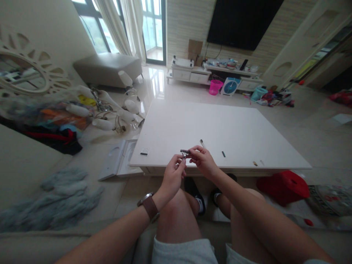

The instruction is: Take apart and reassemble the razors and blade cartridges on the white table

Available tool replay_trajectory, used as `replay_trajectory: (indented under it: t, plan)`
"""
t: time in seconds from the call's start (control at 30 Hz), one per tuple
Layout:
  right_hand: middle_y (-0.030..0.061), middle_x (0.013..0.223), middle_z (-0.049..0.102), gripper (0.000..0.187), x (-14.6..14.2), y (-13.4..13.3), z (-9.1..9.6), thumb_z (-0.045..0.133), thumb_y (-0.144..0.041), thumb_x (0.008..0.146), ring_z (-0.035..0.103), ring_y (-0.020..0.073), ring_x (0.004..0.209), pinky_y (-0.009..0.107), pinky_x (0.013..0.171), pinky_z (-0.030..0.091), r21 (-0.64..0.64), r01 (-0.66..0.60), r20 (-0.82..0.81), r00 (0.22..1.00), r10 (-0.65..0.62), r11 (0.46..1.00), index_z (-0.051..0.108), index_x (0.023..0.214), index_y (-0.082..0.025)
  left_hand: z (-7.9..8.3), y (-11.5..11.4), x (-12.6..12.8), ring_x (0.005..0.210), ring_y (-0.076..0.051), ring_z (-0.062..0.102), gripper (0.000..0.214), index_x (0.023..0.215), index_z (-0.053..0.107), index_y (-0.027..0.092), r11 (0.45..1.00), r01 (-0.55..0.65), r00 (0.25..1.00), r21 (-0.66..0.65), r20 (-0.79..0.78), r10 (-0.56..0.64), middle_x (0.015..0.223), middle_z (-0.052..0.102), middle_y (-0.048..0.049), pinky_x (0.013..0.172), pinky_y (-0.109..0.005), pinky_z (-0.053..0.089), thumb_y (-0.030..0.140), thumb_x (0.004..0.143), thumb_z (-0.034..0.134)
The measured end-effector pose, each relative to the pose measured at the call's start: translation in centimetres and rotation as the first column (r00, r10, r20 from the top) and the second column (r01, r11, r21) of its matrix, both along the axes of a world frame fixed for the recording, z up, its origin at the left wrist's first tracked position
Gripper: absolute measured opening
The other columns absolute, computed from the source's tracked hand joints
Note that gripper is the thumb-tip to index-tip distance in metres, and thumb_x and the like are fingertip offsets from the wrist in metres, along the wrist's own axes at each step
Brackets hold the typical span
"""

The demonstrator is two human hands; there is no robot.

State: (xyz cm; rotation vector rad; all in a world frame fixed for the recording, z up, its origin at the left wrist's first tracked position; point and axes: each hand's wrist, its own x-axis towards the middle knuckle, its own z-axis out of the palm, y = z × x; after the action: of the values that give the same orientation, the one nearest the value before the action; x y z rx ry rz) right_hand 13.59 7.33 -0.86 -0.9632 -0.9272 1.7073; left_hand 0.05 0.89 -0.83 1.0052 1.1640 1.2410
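Observation:
A small metal razor (184, 155), T-shaped with a dark crosswise head, is held between my two hands just above the table's near edge. My left hand (175, 169) is closed, thumb and fingers pinching its short handle from below. My right hand (202, 160) pinches the right end of the head with its fingertips. Behind the right hand lies a thin stick with a dark tip (202, 142), partly hidden by the fingers. To the right rests a short dark green piece (223, 154). A small clear case with a black strip (144, 151) lies to the left.
The white table (209, 121) spans the middle. A small brownish piece (255, 163) lies near its front right edge. An opened white box (117, 161) is on the floor at left, below a chandelier (121, 113). A red stool (286, 187) stands at right.

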Motion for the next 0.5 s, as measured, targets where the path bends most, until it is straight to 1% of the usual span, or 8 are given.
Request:
replay_trajectory:
  t: [0.13,0.23,0.37,0.5]
  plan:
    - [0.0024,0.073,0.071,0.018,0.12,0.04,0.23,0.080,-0.029,0.065,0.067,0.0152,0.068,0.021,0.055,0.047,-0.007,-0.025,-0.023,0.999,0.025,1.000,0.069,0.075,-0.018,-0.07,-0.05,0.01,0.053,-0.009,0.050,0.022,0.096,0.054,0.019,1.000,-0.005,1.000,0.005,0.007,0.005,0.071,0.053,0.0034,0.049,-0.020,0.039,0.040,0.090,0.054]
    - [0.0029,0.075,0.072,0.015,0.16,0.10,0.14,0.079,-0.026,0.065,0.067,0.0149,0.070,0.021,0.055,0.047,0.008,-0.045,-0.023,0.999,0.046,0.999,0.072,0.076,-0.018,-0.06,-0.05,0.05,0.053,-0.008,0.050,0.023,0.096,0.055,0.019,1.000,-0.009,1.000,0.008,0.010,0.009,0.072,0.054,0.0031,0.048,-0.020,0.039,0.041,0.091,0.054]
    - [0.0034,0.075,0.072,0.015,0.16,0.13,-0.03,0.079,-0.021,0.064,0.067,0.0147,0.072,0.020,0.056,0.046,0.026,-0.047,-0.024,0.999,0.047,0.999,0.073,0.078,-0.018,0.08,-0.06,0.05,0.053,-0.008,0.050,0.024,0.096,0.056,0.019,1.000,-0.012,1.000,0.013,0.012,0.012,0.072,0.055,0.0029,0.049,-0.020,0.039,0.042,0.090,0.055]
    - [0.0034,0.074,0.073,0.016,0.16,0.05,0.03,0.079,-0.020,0.063,0.066,0.0137,0.069,0.020,0.056,0.046,0.027,-0.048,-0.027,0.998,0.049,0.998,0.074,0.078,-0.017,0.16,-0.08,0.03,0.052,-0.008,0.051,0.026,0.095,0.057,0.019,0.999,-0.023,1.000,0.028,0.008,0.023,0.072,0.055,0.0030,0.049,-0.020,0.040,0.044,0.090,0.056]
